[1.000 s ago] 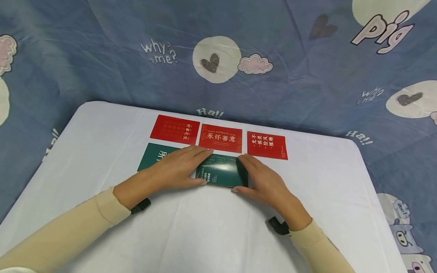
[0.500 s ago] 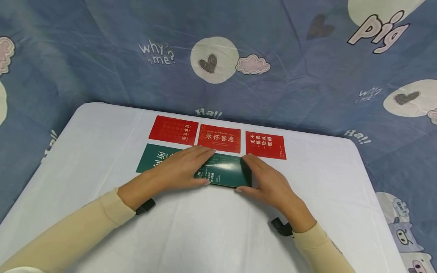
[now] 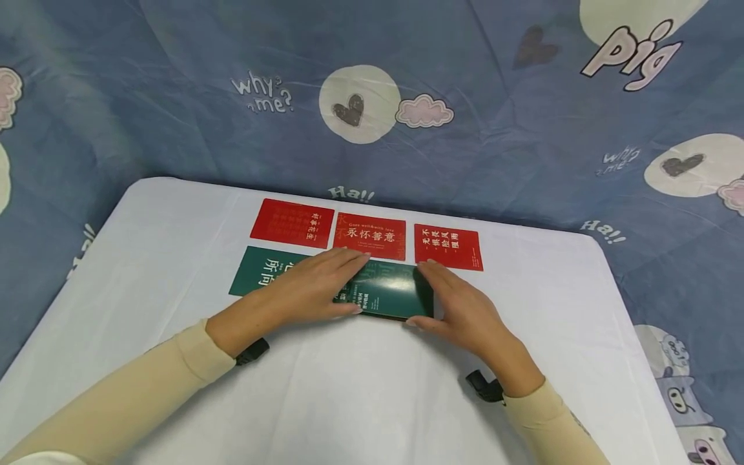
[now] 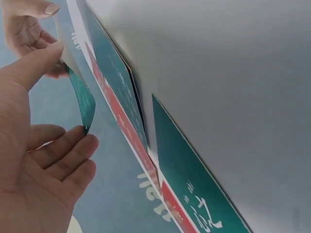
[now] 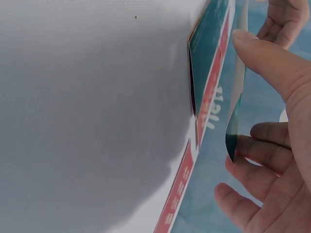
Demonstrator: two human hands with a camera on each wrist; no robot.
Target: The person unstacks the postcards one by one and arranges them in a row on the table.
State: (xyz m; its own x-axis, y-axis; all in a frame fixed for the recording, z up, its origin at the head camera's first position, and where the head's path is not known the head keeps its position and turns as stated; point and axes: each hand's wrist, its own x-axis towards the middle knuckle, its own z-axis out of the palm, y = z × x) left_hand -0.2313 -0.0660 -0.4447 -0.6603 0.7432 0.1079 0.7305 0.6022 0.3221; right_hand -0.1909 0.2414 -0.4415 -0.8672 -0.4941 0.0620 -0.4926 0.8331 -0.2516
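Note:
Between my two hands a green card point(image 3: 392, 290) is held above the table, its surface bowed and shiny. My left hand point(image 3: 310, 287) grips its left end, thumb on the near edge and fingertips on the far edge. On the right end my right hand point(image 3: 465, 313) does the same; its thumb and fingers show at the card's edges in the right wrist view. Below the held card, another green card point(image 4: 116, 73) with a dark edge lies on the cloth. A green card with white characters point(image 3: 256, 271) lies flat to the left, partly hidden by my left hand.
Three red cards lie in a row at the back: left point(image 3: 292, 223), middle point(image 3: 372, 236) and right point(image 3: 448, 247). They rest on a white-covered table point(image 3: 349, 400). A blue printed cloth point(image 3: 221, 142) hangs behind its far edge.
Both hands have shifted slightly to the right with the held green card, relative to the red cards. Their grip looks the same, and the cards on the table stay put.

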